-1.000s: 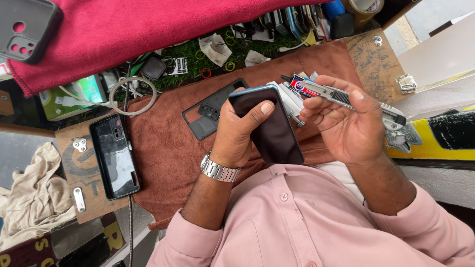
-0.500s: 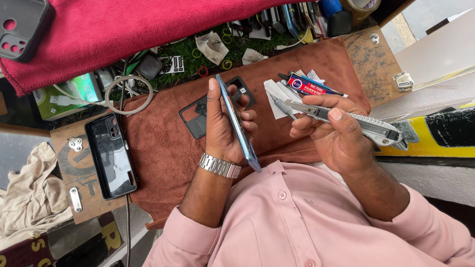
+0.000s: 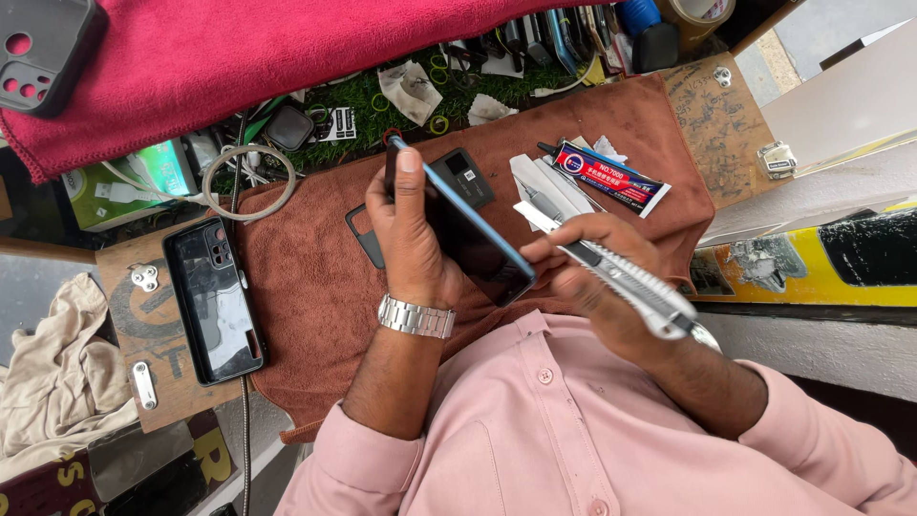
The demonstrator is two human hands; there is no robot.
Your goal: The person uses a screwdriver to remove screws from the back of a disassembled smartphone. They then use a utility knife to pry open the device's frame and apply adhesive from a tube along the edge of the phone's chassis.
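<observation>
My left hand (image 3: 413, 234) grips a dark smartphone (image 3: 475, 244) with a blue edge, tilted on its side above a brown towel (image 3: 315, 287). A metal watch (image 3: 415, 316) is on that wrist. My right hand (image 3: 597, 277) holds a silver utility knife (image 3: 616, 272) with its blade pointing up-left, close to the phone's right edge. A red, white and blue glue tube (image 3: 604, 174) lies on the towel just beyond the knife, beside white paper scraps (image 3: 537, 182).
A clear-cased phone (image 3: 212, 298) lies face down on a wooden board at left. A red cloth (image 3: 287, 43) covers the top, with a grey phone case (image 3: 43, 48) on it. Cables, small parts and tools (image 3: 287, 129) crowd the green mat. A beige rag (image 3: 53, 382) lies lower left.
My left hand turned the phone from flat to edge-on, then tilted it back partly. My right hand brought the knife down and left, closer to the phone's edge.
</observation>
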